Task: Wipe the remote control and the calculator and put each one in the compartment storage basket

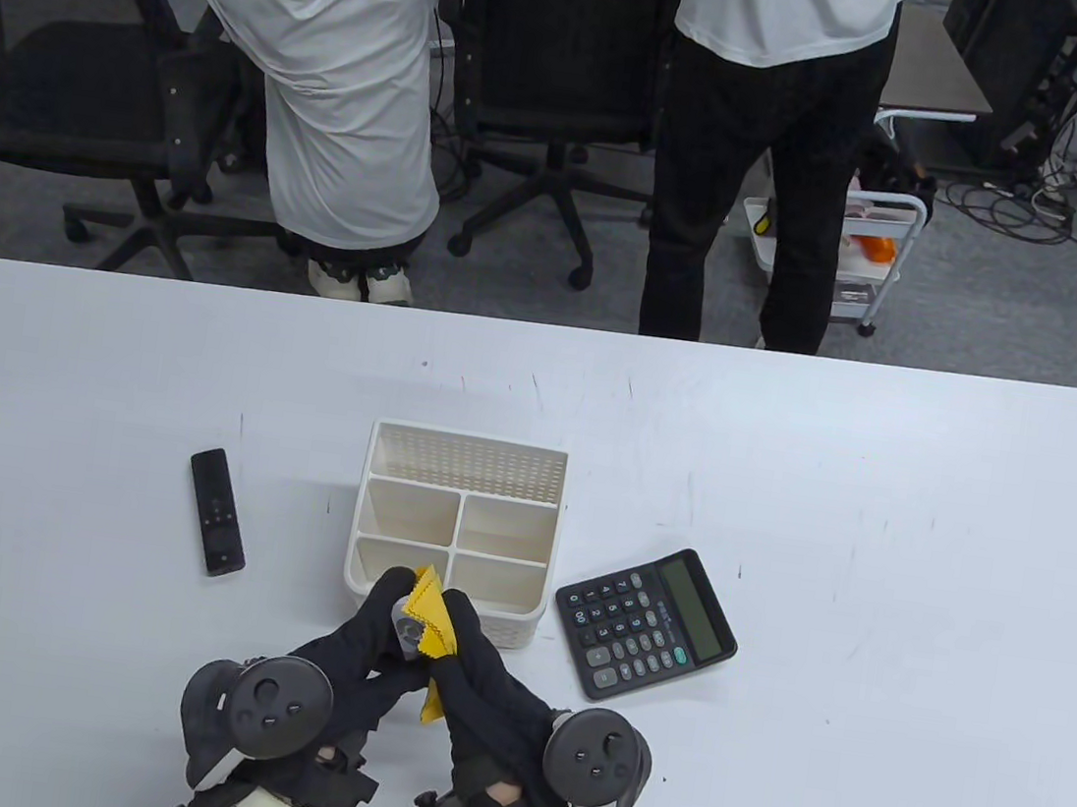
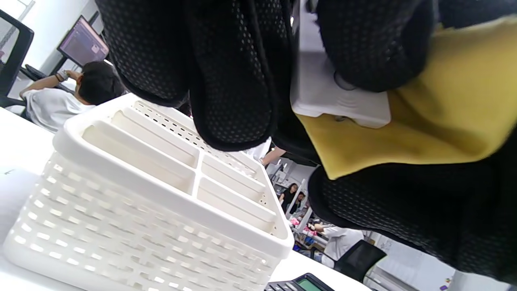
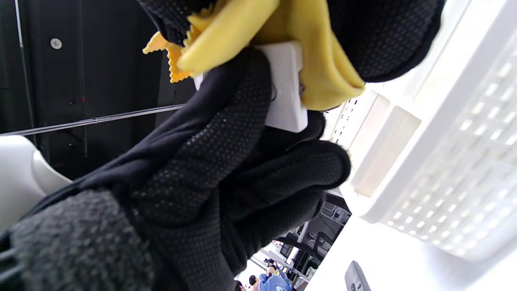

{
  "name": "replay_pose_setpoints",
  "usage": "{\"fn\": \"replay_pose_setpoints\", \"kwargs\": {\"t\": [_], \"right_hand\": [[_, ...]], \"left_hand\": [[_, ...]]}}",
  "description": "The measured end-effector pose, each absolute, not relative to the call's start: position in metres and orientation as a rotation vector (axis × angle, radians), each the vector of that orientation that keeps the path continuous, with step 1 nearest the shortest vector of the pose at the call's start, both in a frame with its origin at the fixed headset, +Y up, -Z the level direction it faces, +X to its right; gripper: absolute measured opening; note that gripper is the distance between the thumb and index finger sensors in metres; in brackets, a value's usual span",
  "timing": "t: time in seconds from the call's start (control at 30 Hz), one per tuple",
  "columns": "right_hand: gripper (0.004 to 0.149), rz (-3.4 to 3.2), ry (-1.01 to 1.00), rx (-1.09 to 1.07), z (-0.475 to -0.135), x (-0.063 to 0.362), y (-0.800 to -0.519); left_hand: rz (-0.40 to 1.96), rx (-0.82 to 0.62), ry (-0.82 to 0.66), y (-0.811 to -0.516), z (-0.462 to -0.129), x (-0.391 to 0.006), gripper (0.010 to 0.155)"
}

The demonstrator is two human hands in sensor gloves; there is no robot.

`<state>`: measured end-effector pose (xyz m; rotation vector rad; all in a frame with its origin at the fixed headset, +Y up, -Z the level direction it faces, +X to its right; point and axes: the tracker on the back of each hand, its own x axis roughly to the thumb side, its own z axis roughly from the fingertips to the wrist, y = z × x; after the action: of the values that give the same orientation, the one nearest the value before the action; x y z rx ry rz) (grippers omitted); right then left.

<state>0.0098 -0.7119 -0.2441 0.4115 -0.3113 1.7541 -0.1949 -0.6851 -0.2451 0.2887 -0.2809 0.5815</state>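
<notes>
Table view, white remote (image 1: pixel 407 626) mostly hidden by cloth (image 1: pixel 431 619)

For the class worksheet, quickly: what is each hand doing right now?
Left hand: curled round a white remote.
Right hand: pinches a yellow cloth against that remote.

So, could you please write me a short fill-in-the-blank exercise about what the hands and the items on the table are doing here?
1. The cloth pressed against the white remote control is ____ in colour.
2. The calculator lies on the table to the ____ of the storage basket in the table view.
3. The black remote lies on the table, ____ the basket.
4. The left hand holds the white remote while the right hand holds the ____.

Missing words: yellow; right; outside; cloth
</notes>
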Motion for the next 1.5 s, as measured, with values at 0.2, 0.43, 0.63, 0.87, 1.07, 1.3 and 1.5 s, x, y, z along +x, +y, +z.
{"fn": "replay_pose_setpoints", "kwargs": {"t": [0.2,0.43,0.63,0.87,1.07,1.3,1.5], "right_hand": [[0.053,1.757,-0.308,0.413,-0.244,0.01,-0.711],[0.053,1.738,-0.343,0.439,-0.243,0.01,-0.711],[0.053,1.745,-0.312,0.437,-0.244,0.009,-0.712],[0.052,1.772,-0.362,0.493,-0.24,0.006,-0.708],[0.052,1.749,-0.424,0.523,-0.238,0.006,-0.705],[0.052,1.737,-0.442,0.525,-0.237,0.008,-0.704],[0.053,1.746,-0.417,0.465,-0.241,0.011,-0.709]], "left_hand": [[0.633,0.237,-0.257,-0.688,-0.249,-0.2,0.075],[0.623,0.266,-0.306,-0.686,-0.246,-0.197,0.077],[0.58,0.315,-0.251,-0.685,-0.245,-0.199,0.076],[0.591,0.314,-0.222,-0.685,-0.247,-0.205,0.068],[0.552,0.303,-0.244,-0.687,-0.246,-0.2,0.061],[0.488,0.327,-0.235,-0.688,-0.244,-0.193,0.06],[0.465,0.384,-0.326,-0.685,-0.238,-0.183,0.067]]}}
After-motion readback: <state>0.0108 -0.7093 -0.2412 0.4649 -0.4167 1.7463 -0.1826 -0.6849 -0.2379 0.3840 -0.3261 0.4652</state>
